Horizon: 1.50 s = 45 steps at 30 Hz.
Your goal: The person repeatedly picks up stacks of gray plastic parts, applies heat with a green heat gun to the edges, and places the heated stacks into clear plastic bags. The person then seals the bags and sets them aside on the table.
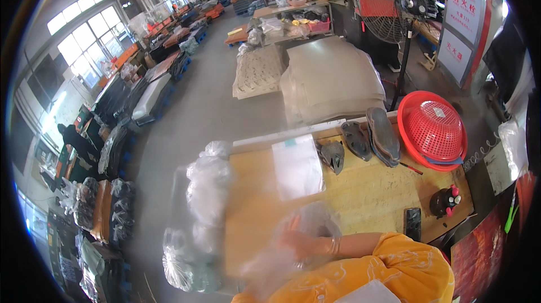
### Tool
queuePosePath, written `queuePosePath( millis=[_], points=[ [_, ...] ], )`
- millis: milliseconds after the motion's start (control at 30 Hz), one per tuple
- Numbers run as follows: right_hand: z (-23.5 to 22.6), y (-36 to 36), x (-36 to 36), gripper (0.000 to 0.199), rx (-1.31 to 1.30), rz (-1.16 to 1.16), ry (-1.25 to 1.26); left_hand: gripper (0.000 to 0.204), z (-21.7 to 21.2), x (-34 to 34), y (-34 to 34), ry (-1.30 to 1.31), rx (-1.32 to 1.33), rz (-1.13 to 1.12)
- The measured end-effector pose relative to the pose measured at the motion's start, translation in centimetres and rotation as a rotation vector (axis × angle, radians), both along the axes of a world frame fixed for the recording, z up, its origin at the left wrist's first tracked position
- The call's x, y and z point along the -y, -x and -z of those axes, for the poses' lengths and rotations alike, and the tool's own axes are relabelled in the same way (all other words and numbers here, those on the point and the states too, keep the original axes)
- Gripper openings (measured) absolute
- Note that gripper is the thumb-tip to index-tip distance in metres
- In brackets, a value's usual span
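My right hand is over the near edge of the wooden table, blurred by motion. A clear plastic bag is bunched about it, and the hand appears closed on the film. More blurred film spreads toward my yellow sleeve, where my left hand cannot be made out. Beyond the hands lies a white sheet. Right of that sheet are several dark shoe-sole-shaped pieces, among them a pointed piece, a middle piece and a larger stacked piece.
Bundled clear plastic bags line the table's left side. At the right are a red plastic basket, a red pen, a black phone-like slab and a dark round object. Behind stand stacked sheets and a fan.
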State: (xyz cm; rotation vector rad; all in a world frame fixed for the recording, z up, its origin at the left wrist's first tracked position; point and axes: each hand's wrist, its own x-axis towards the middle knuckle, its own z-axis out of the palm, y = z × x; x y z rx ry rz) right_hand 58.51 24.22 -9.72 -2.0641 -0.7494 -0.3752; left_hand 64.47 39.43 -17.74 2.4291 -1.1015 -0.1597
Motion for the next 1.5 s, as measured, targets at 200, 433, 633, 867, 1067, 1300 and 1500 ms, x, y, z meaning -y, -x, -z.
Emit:
queuePosePath(
  millis=[200, 433, 633, 867, 1067, 1300, 1500],
  points=[
    [4.4, -3.5, -2.1, 0.025, -0.230, 0.112, -0.053, 0.069, 3.1, 3.1, -0.4, -0.044, 0.032, 0.035],
    [9.7, -3.7, -2.6, 0.026, -0.201, 0.329, -0.135, 0.069, 5.2, 4.1, -0.6, -0.052, 0.088, 0.092],
    [4.0, -5.2, 5.0, 0.014, -0.187, 0.903, -0.223, 0.069, 6.8, 4.2, -1.3, -0.026, 0.166, 0.175],
    [1.1, 4.6, 16.8, 0.030, -0.663, 0.609, -1.081, 0.069, 9.6, 4.2, -2.2, 0.026, 0.338, 0.345],
    [4.9, 14.3, 15.3, 0.042, -0.675, 0.846, -0.566, 0.069, 9.6, 4.2, -4.0, 0.114, 0.313, 0.483],
    [4.6, 21.8, 8.2, 0.050, -0.271, 0.510, 0.267, 0.059, -0.8, 4.3, -1.2, 0.218, -0.407, 0.169],
    [7.0, 16.4, -0.4, 0.027, -1.019, -0.039, 0.118, 0.025, -8.4, 7.2, 1.6, -0.463, 0.293, 0.175]
  ],
)
